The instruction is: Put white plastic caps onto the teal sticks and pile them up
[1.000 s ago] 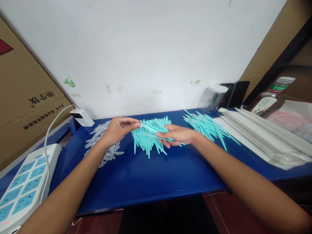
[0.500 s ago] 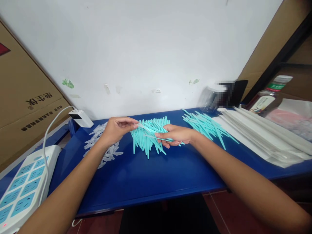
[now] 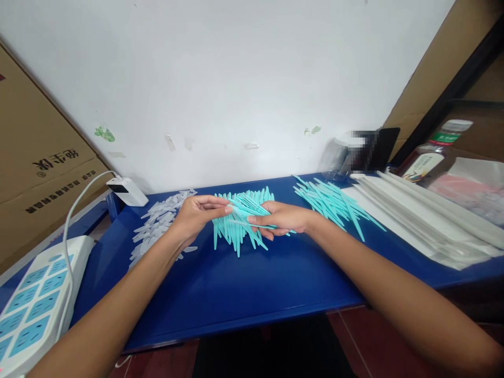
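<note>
My right hand (image 3: pixel 281 218) is closed around a few thin turquoise plastic sticks (image 3: pixel 246 216), held over a heap of the same sticks (image 3: pixel 236 231) on the blue table (image 3: pixel 252 278). My left hand (image 3: pixel 199 212) pinches the tip of one held stick, apparently with a small clear cap on it. A pile of clear plastic caps (image 3: pixel 157 223) lies left of my left hand. A second heap of turquoise sticks (image 3: pixel 334 202) lies to the right of my right hand.
A white power strip (image 3: pixel 35 304) with its cable and a white adapter (image 3: pixel 126 191) sit at the left. Stacked white sleeves (image 3: pixel 425 220), a clear jar (image 3: pixel 338 160), a dark phone (image 3: pixel 384 147) and a bottle (image 3: pixel 431 155) stand right. Cardboard boxes (image 3: pixel 35 152) lean left.
My left hand has slid right along the held stick, closing the gap to my right hand. The view has shifted slightly.
</note>
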`<state>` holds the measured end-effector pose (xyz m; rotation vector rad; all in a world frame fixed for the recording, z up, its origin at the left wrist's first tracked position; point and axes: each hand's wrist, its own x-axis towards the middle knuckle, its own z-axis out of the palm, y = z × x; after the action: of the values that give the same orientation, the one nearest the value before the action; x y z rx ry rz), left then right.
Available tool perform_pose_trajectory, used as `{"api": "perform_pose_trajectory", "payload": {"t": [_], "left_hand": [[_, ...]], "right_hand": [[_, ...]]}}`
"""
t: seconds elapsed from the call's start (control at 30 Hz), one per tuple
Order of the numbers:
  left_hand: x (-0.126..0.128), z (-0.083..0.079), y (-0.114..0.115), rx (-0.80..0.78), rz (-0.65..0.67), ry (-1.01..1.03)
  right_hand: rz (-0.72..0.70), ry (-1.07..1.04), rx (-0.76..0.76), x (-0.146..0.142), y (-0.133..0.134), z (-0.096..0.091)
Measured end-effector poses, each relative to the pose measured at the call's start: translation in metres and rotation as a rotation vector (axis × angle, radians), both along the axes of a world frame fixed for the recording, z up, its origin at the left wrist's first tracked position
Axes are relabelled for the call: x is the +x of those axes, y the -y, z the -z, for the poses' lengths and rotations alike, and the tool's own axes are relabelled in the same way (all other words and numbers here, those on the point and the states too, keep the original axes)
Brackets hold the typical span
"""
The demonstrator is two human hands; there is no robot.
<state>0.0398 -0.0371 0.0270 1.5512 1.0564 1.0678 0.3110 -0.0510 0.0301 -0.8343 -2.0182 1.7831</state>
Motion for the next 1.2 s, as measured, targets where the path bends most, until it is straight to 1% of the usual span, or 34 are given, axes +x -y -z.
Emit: {"api": "perform_pose_trajectory", "payload": {"t": [0.1, 0.2, 0.33, 0.47, 0.6, 0.77, 0.9, 0.97, 1.07, 1.13, 1.2], "left_hand": [[0.002, 0.000, 0.002, -0.032, -0.001, 0.027], [0.002, -0.007, 0.007, -0.050, 0.011, 0.044], [-0.005, -0.021, 0.008, -0.040, 0.051, 0.028], [-0.014, -0.027, 0.003, 0.003, 0.026, -0.016], [-0.013, -0.026, 0.001, 0.063, 0.001, -0.112], [-0.017, -0.023, -0.005, 0.085, -0.020, -0.197], [-0.024, -0.023, -0.009, 0.120, -0.048, -0.264], [-0.023, -0.023, -0.009, 0.122, -0.018, -0.280], [-0.017, -0.019, -0.006, 0.121, 0.069, -0.267], [-0.013, -0.015, -0.004, 0.122, 0.124, -0.265], [-0.012, -0.012, -0.004, 0.122, 0.149, -0.273]], "right_hand": [[-0.003, -0.020, 0.023, -0.001, 0.001, -0.001], [-0.017, -0.034, 0.035, -0.002, 0.003, -0.002], [0.042, -0.028, 0.022, -0.004, 0.005, -0.004], [0.084, -0.001, -0.015, -0.005, 0.006, -0.004], [0.109, -0.023, -0.031, -0.004, 0.006, -0.006], [0.171, -0.010, -0.039, -0.003, 0.006, -0.008], [0.149, -0.037, -0.011, -0.002, 0.004, -0.006], [0.127, -0.060, 0.025, -0.003, 0.004, -0.005], [0.093, -0.087, 0.077, -0.003, 0.003, -0.004], [0.095, -0.085, 0.107, -0.004, 0.003, -0.003], [0.116, -0.068, 0.131, -0.004, 0.003, -0.002]]}}
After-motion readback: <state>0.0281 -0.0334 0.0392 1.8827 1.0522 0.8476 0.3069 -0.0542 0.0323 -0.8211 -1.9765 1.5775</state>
